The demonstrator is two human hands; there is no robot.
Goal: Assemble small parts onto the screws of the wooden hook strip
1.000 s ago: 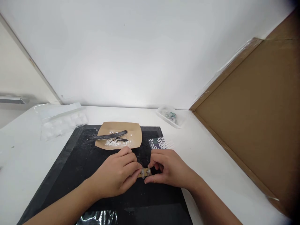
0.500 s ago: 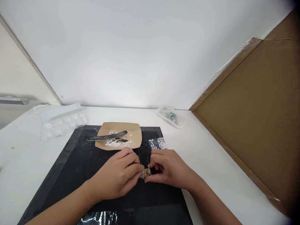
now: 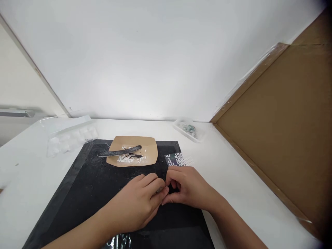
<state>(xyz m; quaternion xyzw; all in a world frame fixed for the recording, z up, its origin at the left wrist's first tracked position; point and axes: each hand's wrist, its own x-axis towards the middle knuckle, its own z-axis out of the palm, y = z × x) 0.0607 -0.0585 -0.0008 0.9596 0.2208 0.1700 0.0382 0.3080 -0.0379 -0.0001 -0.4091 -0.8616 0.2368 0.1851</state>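
While the left hand (image 3: 141,203) pinches a piece (image 3: 159,190) (mostly hidden), the right hand (image 3: 185,186) has an unclear grip.

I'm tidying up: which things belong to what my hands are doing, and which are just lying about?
In use:
small piece, mostly hidden, in left hand's fingers
black mat beneath

Apparently lying about:
curved black strip
brown tray
patterned sheet
clear case
white tub

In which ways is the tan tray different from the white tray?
The tan tray lies mostly on the black mat; the white tray stands on the white table. The tan tray looks larger than the white tray. The tan tray has white flakes; the white tray has greenish bits. Both contain small pieces.
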